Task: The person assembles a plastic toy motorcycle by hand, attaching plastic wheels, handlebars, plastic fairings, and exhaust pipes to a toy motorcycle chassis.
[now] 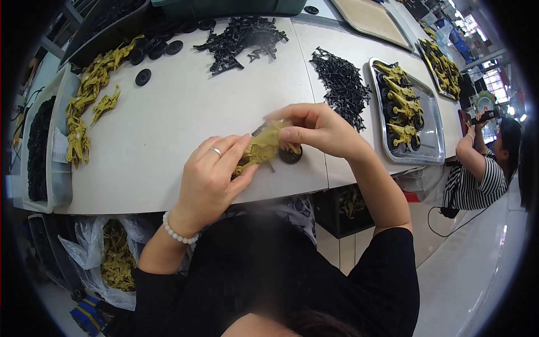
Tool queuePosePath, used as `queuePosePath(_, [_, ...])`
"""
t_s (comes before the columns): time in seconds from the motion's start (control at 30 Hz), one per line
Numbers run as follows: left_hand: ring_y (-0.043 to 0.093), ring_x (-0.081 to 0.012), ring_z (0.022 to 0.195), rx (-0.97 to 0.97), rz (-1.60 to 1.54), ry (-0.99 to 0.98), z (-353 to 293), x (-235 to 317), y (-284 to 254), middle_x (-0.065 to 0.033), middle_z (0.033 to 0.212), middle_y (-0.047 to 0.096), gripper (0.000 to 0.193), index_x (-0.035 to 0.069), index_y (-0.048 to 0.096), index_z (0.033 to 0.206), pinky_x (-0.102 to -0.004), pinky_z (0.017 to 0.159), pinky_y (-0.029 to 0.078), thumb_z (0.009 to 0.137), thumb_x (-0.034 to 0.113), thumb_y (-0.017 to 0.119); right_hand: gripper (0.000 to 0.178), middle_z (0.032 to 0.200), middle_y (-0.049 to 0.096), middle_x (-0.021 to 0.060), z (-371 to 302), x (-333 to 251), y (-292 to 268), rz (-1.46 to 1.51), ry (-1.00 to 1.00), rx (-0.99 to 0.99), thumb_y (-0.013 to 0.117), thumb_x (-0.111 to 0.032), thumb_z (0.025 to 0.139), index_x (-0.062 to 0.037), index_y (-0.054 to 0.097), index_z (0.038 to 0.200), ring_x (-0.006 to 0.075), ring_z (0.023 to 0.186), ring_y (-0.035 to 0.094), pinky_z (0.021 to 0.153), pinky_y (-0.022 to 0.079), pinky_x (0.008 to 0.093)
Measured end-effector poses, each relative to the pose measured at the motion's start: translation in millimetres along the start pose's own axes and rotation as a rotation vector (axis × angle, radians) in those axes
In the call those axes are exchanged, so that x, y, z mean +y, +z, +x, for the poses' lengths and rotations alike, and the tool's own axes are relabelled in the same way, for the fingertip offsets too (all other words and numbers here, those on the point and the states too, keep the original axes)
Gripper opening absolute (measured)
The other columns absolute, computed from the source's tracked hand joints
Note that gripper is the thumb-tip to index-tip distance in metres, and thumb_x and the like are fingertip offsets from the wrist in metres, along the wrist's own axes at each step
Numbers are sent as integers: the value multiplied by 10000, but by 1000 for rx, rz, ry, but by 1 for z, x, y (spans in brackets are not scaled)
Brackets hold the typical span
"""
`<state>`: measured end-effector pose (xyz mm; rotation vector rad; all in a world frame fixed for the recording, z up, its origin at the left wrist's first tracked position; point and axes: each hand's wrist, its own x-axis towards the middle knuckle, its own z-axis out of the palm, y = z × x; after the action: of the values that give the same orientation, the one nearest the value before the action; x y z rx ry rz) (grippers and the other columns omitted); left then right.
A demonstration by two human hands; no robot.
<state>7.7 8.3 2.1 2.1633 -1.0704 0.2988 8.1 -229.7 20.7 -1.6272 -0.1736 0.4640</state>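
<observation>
Near the front edge of the table, both hands hold a yellow plastic toy motorcycle body (261, 147), slightly smeared by motion. My left hand (210, 174), with a ring and a bead bracelet, is closed around its left end. The fingers of my right hand (323, 132) pinch its right end. A black wheel (291, 155) shows just beneath the right fingers; whether it is fixed to the body I cannot tell. Thin dark pieces stick out by the body, partly hidden by the fingers.
Yellow bodies (90, 90) and black wheels (143, 77) lie at the left, beside a white bin (68, 90). Black small parts (241, 42) are heaped at the back, more (339, 84) at the right. A metal tray (432, 140) holds wheeled motorcycles. Another person (477, 168) works far right.
</observation>
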Motion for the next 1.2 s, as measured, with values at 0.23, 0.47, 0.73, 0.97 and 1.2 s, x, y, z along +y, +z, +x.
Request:
queuePosePath(0.23, [594,-281,908,-3,130,23,-5,-4,6,-119,959,651,419,-36,639,1048,-370,783,489,671,102,758,228,803,643,11,-10,10,16,-477,-123,278,728,-108,808,-20,678,1013,102,719,571,650,451,239])
queuePosePath(0.47, [600,-303,947,-48,22,-137,-4,0,10,-143,1020,657,382,-43,647,1056,-354,800,508,699,44,751,198,937,605,53,-12,27,21,-608,-258,394,711,-120,816,-30,661,985,138,793,570,696,465,256])
queuePosePath(0.73, [592,-308,973,-72,-23,-158,-3,-2,8,-151,1050,649,373,-38,647,1062,-358,822,502,714,45,753,261,893,611,108,-15,26,24,-564,-130,415,720,-207,813,-5,657,966,249,848,606,772,491,339])
queuePosePath(0.97, [558,-308,976,9,-55,-121,-12,-2,15,-161,1064,616,362,-50,637,1049,-366,797,506,712,24,746,277,889,621,74,-11,8,34,-643,1,371,732,-189,815,19,623,962,126,750,580,669,472,249])
queuePosePath(1.2, [556,-329,988,101,-82,-77,-14,2,11,-158,1072,603,446,-29,617,1116,-375,794,512,688,-19,746,339,927,637,38,-18,29,41,151,-89,335,745,-93,817,-8,515,1051,63,800,574,700,469,207])
